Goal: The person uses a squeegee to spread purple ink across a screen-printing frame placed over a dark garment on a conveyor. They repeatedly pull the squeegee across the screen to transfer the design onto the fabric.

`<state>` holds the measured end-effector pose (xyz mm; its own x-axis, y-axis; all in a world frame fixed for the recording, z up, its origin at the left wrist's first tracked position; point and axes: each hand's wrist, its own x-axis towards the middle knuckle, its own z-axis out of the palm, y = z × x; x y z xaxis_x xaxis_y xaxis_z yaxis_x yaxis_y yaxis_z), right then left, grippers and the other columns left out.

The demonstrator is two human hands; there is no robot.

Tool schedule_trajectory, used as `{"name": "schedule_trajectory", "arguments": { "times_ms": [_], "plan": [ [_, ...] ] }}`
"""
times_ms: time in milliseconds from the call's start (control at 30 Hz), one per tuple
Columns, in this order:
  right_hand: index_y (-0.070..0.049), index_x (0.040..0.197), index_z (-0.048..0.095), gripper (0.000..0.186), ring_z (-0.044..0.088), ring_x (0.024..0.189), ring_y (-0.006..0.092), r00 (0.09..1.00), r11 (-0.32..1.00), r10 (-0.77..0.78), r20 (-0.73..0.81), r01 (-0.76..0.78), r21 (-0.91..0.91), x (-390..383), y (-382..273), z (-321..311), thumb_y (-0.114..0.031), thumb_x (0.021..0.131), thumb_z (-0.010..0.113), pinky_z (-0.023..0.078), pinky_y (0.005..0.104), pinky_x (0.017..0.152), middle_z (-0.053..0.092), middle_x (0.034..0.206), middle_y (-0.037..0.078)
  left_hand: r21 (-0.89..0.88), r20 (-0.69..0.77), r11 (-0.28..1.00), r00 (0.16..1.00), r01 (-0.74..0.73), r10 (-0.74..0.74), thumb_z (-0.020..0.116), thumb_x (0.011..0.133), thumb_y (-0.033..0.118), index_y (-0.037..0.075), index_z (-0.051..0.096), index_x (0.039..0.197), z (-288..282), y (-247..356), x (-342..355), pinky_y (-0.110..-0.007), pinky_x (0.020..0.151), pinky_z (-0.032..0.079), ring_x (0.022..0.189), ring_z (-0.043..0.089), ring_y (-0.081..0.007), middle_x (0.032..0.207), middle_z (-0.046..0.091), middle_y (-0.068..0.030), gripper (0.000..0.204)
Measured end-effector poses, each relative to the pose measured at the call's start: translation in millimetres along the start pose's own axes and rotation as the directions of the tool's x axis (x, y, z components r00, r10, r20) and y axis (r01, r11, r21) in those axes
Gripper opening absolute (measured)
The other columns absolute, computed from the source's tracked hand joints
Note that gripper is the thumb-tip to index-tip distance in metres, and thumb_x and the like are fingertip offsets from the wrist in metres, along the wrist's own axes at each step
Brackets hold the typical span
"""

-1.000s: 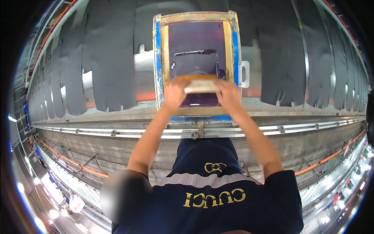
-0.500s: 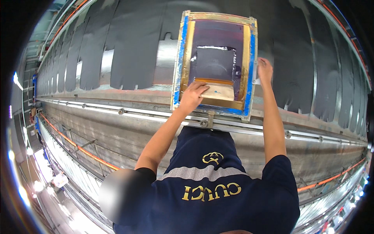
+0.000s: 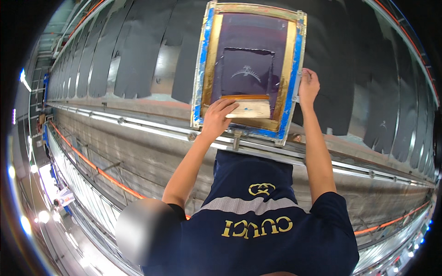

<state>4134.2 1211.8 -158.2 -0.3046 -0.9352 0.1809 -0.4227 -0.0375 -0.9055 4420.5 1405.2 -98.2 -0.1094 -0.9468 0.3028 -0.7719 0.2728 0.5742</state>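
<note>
A screen printing frame [image 3: 290, 110] with blue-taped edges lies over the dark fabric pieces on the long table. Its dark mesh [image 3: 253, 32] has a rectangular area with a pale, curved motif [image 3: 247, 72]. Near the frame's close end, a wooden-handled squeegee [image 3: 252, 109] with an amber blade rests on the mesh. My left hand [image 3: 216, 120] is closed over the squeegee's left end, fingers on top of the wood. At the frame's right side, my right hand [image 3: 309, 87] is closed on the edge; its fingertips are partly hidden.
Dark fabric pieces [image 3: 138, 69] lie side by side along the table, with bare shiny gaps [image 3: 166, 64] between some. One piece at the right carries a small pale motif [image 3: 383, 124]. A metal rail [image 3: 152, 128] with stops runs along the table's near edge, and a bracket [image 3: 236, 140] meets it.
The frame has shifted rightward along the table, my hands and the squeegee travelling with it. The pale motif now shows clearly in the mesh, and a printed fabric piece appears at the right.
</note>
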Motion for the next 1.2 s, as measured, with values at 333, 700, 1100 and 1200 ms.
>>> {"name": "schedule_trajectory", "arguments": {
  "times_ms": [333, 700, 1100, 1200],
  "plan": [
    [-0.005, 0.108, 0.07, 0.027, 0.07, 0.088, 0.0354, 1.0, 0.995, 0.007, 0.003, -0.007, -0.099, -62.7, -65.8, 104.9, -0.029, 0.1, 0.06, 0.051, 0.043, 0.082, 0.073, 0.096, 0.019, 0.122, 0.165, 0.992, 0.986, -0.03, 0.009, 0.072, 0.065, -0.006, 0.01, 0.071, 0.121, -94.7, -118.1, -35.5, -0.042, 0.098, 0.051, 0.121, 0.061, -0.0283, 0.13, 0.068, -0.0044, 0.059],
    [-0.01, 0.115, 0.072, 0.034, 0.063, 0.108, 0.0336, 0.964, 0.76, 0.005, 0.267, 0.17, -0.627, -47.4, -83.3, 87.1, -0.038, 0.097, 0.063, 0.048, 0.0442, 0.095, 0.069, 0.115, 0.015, 0.144, 0.195, 0.984, 0.978, -0.1, 0.071, 0.065, 0.067, -0.008, 0.009, 0.072, 0.118, -81.9, -143.9, -2.6, -0.043, 0.1, 0.051, 0.12, 0.062, -0.031, 0.125, 0.07, -0.007, 0.053],
    [-0.005, 0.117, 0.069, 0.042, 0.064, 0.104, 0.0342, 0.746, 0.817, -0.243, 0.62, 0.502, -0.284, -58.8, -138.0, 156.3, -0.008, 0.076, 0.078, 0.051, 0.0447, 0.091, 0.068, 0.111, 0.013, 0.075, 0.14, 0.997, 0.989, 0.032, -0.043, 0.076, 0.073, -0.001, 0.015, 0.077, 0.109, -71.1, -188.2, 137.4, -0.038, 0.082, 0.057, 0.095, 0.07, -0.0299, 0.106, 0.075, -0.009, 0.04],
    [-0.004, 0.116, 0.067, 0.046, 0.064, 0.107, 0.0335, 0.774, 0.857, -0.228, 0.591, 0.448, -0.255, -126.7, -132.3, 128.2, 0.001, 0.072, 0.076, 0.052, 0.0441, 0.094, 0.067, 0.113, 0.013, 0.033, 0.132, 0.999, 0.991, -0.032, 0.027, 0.071, 0.066, -0.006, 0.012, 0.078, 0.107, -77.7, -172.0, 71.0, -0.039, 0.087, 0.056, 0.099, 0.069, -0.0294, 0.105, 0.075, -0.007, 0.045]
  ]
}}
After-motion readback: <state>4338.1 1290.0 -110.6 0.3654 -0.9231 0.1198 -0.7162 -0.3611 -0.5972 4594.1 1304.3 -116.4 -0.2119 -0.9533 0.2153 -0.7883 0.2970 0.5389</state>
